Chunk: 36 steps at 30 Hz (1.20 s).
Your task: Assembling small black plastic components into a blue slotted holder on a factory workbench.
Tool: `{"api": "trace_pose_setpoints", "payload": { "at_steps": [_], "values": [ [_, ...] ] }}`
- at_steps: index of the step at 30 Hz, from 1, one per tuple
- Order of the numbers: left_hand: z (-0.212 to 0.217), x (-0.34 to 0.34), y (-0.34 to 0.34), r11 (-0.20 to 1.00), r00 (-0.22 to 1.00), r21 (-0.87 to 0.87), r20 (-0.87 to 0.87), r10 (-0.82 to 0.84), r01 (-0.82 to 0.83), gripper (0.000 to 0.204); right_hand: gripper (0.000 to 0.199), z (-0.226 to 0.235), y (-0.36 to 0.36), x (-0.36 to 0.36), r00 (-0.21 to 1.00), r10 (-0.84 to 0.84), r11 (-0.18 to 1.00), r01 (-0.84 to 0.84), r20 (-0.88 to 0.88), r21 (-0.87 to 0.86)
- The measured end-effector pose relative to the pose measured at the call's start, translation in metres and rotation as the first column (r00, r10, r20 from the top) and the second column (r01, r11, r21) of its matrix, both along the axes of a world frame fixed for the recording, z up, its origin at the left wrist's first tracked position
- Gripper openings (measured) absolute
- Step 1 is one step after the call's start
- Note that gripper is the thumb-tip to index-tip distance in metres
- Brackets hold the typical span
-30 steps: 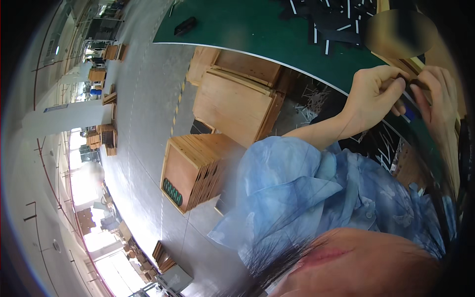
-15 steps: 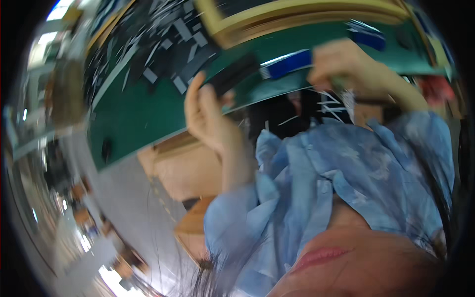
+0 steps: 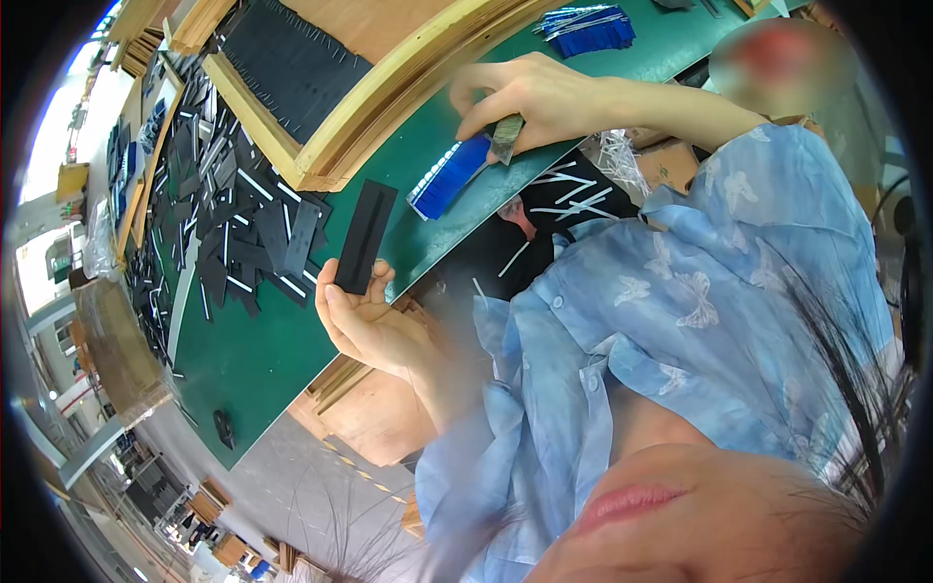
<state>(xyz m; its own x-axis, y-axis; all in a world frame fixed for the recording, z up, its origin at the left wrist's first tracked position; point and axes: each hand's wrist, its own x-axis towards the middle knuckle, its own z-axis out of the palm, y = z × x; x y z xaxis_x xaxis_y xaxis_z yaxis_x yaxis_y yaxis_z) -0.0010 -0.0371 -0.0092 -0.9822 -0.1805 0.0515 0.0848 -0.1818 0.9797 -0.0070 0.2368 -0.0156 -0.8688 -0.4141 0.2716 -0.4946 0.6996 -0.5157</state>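
In my left hand (image 3: 364, 325), closed with the fingertips on its lower end, a flat black rectangular piece (image 3: 367, 228) stands raised over the table's near edge. My right hand (image 3: 544, 97) is closed with fingers curled, holding a small grey-green flat piece (image 3: 505, 139) whose kind I cannot make out. Just below that hand lies a fanned row of blue strips (image 3: 447, 182) with whitish edges, on the green table (image 3: 262, 355). Whether the right fingers touch the blue strips I cannot tell.
A heap of black pieces (image 3: 248, 219) mixed with white strips covers the left of the table. Beyond stands a wooden frame (image 3: 389, 97) with black sheets (image 3: 287, 68). More blue strips (image 3: 588, 29) lie far right. Thin white strips (image 3: 573, 199) rest on dark cloth at my lap.
The view has turned and sharpened. The black piece, held low and tilted in my left hand before, is now more upright. My right hand has come closer to the blue strips.
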Motion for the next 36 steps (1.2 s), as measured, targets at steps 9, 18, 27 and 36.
{"api": "trace_pose_setpoints", "payload": {
  "at_steps": [9, 18, 27, 36],
  "values": [
    [-0.006, -0.002, -0.002, 1.0, 0.997, 0.023, 0.073, -0.015, 0.013, 0.047, 0.04, 0.007, 0.002, 0.003, 0.964, 0.039, 0.99, -0.003, -0.262, 0.138],
    [-0.007, -0.003, -0.004, 0.999, 0.997, 0.036, 0.069, -0.039, 0.036, 0.055, 0.033, 0.034, 0.0, 0.01, 0.887, 0.162, 0.978, -0.085, -0.432, 0.193],
    [0.008, 0.006, 0.034, 0.941, 0.939, 0.168, 0.13, -0.318, 0.295, 0.063, 0.039, 0.056, -0.009, 0.015, 0.958, 0.149, 0.963, -0.197, -0.244, -0.186],
    [0.01, 0.01, 0.034, 0.932, 0.93, 0.15, 0.116, -0.349, 0.331, 0.065, 0.04, 0.057, -0.007, 0.021, 0.972, 0.121, 0.969, -0.159, -0.2, -0.188]
  ]
}}
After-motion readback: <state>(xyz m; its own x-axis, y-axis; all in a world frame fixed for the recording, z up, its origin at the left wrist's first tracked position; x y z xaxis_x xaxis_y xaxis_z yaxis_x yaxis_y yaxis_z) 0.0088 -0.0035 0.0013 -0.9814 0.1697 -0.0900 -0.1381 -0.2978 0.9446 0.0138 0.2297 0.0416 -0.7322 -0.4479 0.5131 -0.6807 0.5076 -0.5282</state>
